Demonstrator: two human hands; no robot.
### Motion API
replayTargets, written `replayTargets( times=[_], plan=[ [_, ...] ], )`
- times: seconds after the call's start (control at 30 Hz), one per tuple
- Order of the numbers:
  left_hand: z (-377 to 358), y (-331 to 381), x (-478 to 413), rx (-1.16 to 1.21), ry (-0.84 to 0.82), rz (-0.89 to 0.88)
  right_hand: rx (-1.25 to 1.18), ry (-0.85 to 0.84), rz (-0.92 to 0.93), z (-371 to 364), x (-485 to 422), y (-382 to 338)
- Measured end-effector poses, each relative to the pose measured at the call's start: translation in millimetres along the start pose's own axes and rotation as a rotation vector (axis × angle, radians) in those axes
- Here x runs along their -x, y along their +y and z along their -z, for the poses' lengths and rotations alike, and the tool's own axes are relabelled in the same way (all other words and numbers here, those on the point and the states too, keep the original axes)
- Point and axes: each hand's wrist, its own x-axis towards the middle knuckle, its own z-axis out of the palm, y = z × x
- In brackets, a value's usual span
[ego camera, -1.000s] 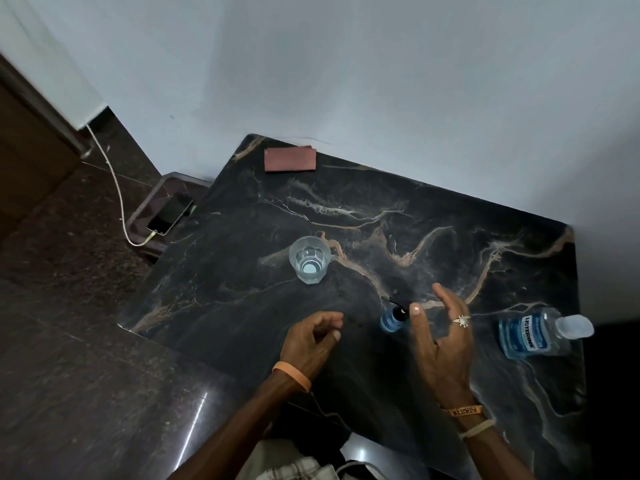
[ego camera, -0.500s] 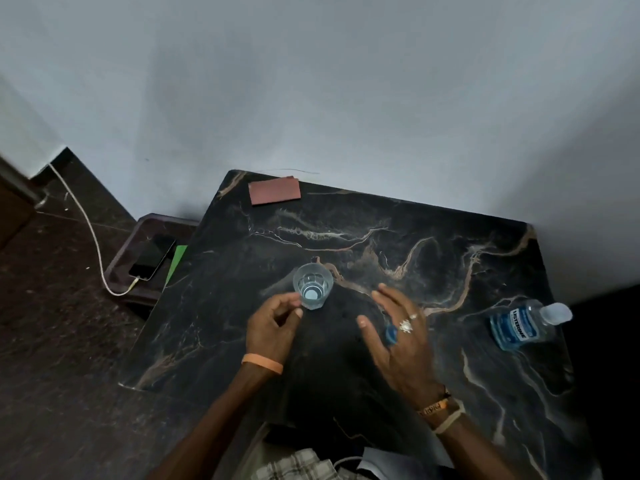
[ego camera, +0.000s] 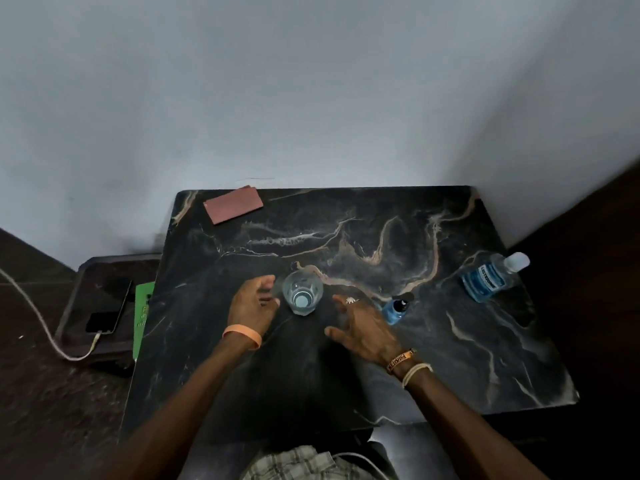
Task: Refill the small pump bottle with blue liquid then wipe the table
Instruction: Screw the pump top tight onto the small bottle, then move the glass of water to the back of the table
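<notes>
- Left hand [ego camera: 254,306] loosely curled, empty, just left of the clear faceted drinking glass [ego camera: 302,296], mid black marble worktop [ego camera: 467,358].
- Right hand [ego camera: 363,327] spread, empty, between the glass and the small blue pump bottle with black pump [ego camera: 396,308].
- Likely step: take the glass. Grip its wall low, keep it level, and unscrew the pump before pouring.

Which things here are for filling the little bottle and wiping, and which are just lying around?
For the job: small pump bottle, big blue bottle, glass, table, reddish pad (maybe the wiper).

Just lying about: phone, white cable, green card, all off the table's left side.
</notes>
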Motion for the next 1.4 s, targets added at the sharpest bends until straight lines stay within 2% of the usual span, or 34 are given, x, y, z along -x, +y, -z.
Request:
replayTargets(
  times=[0.23,0.33,0.47,0.6,0.73,0.83,1.13,1.27,1.4],
  plan=[
    [-7,-16,-12,-0.207,-0.213,0.059,-0.068,-0.048,-0.172,-2,-15,-5],
    [-12,-11,-17,-0.187,-0.258,0.056,-0.078,-0.04,-0.215,-2,-27,-8],
    [-17,0,-19,-0.153,-0.261,-0.017,-0.199,-0.05,-0.267,-5,-40,-12],
    [-20,14,-23,-0.148,-0.273,-0.128,-0.223,-0.048,-0.304,-8,-48,-12],
    [-21,14,-27,-0.146,-0.297,-0.152,-0.212,-0.027,-0.268,-9,-52,-10],
    [-22,8,-31,-0.144,-0.304,-0.125,-0.221,-0.051,-0.211,-8,-54,-8],
    [-28,-8,-36,-0.154,-0.337,-0.034,-0.204,-0.091,-0.19,-8,-61,-7],
    [-30,-10,-36,-0.098,-0.32,0.001,-0.152,-0.054,-0.149,-9,-64,-7],
    [-29,-8,-35,-0.083,-0.313,-0.014,-0.2,-0.042,-0.141,-13,-67,-9]
  ],
)
